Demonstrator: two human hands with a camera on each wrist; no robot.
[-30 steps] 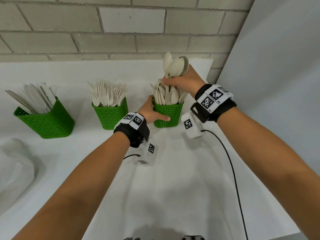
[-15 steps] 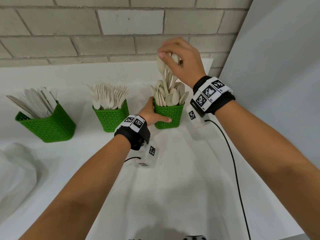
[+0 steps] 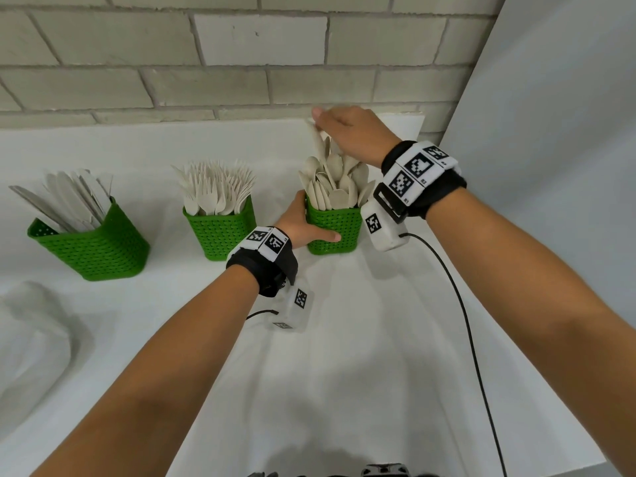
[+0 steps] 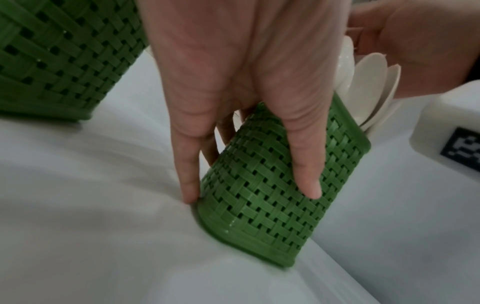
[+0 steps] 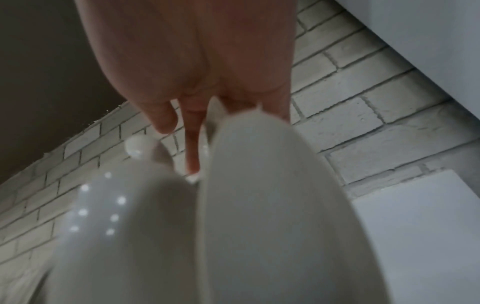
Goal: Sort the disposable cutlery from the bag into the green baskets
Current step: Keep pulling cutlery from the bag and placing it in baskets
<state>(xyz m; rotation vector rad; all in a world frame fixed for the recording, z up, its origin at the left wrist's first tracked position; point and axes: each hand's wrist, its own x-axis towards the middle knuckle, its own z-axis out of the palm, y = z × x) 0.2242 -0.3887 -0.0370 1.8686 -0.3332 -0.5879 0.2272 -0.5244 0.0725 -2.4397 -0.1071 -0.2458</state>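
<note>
Three green baskets stand in a row on the white table. The right basket is packed with pale spoons, bowls up. My left hand grips this basket low on its left side, thumb across the front, fingers behind. My right hand hovers over the spoons, its straight fingers touching the tops of the tallest ones. The middle basket holds forks and the left basket holds knives. A crumpled white bag lies at the far left.
A brick wall runs right behind the baskets, and a white panel closes the right side. A black cable trails from my right wrist across the table towards me. The middle basket stands close to my left hand.
My right hand held a bunch of spoons above the right basket, set them in, and has now sunk lower onto their tops. My left hand has kept its hold on the basket.
</note>
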